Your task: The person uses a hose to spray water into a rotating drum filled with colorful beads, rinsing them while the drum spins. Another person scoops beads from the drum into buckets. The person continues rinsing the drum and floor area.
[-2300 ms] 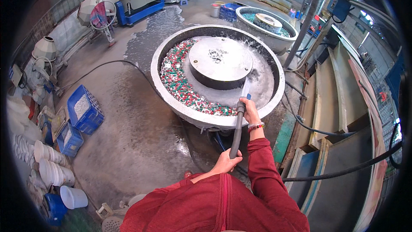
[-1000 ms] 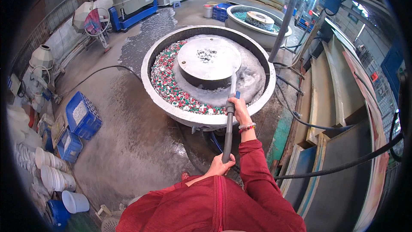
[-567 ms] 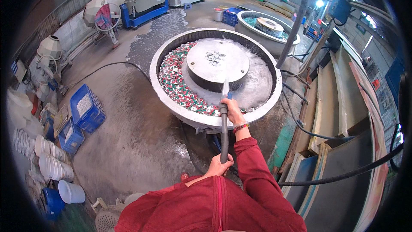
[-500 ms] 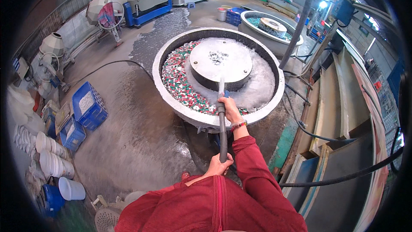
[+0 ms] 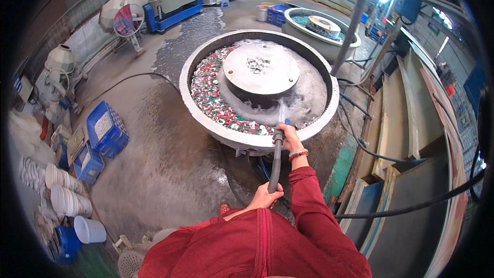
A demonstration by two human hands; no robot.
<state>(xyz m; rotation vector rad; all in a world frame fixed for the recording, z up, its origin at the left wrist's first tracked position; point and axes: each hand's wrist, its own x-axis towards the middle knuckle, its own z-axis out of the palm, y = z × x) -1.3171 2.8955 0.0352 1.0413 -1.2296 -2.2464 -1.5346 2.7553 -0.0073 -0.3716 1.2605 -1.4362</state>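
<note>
With both hands I hold a dark grey hose. My right hand is closed round the nozzle end, close to the near rim of a large round tub. Lower down, at my waist, my left hand grips the hose. A jet of water shoots from the nozzle into the tub. On the tub's left side lie many small red, green and white pieces. Foamy water covers the right side. A round metal-topped hub stands in the middle.
A second round tub stands behind, beyond a slanting pole. Blue crates and white buckets are at the left. Long troughs line the right, where a black hose crosses. The floor is wet.
My right hand and the nozzle have swung to the right. The water jet now lands between hub and near right rim instead of hitting the hub's near edge.
</note>
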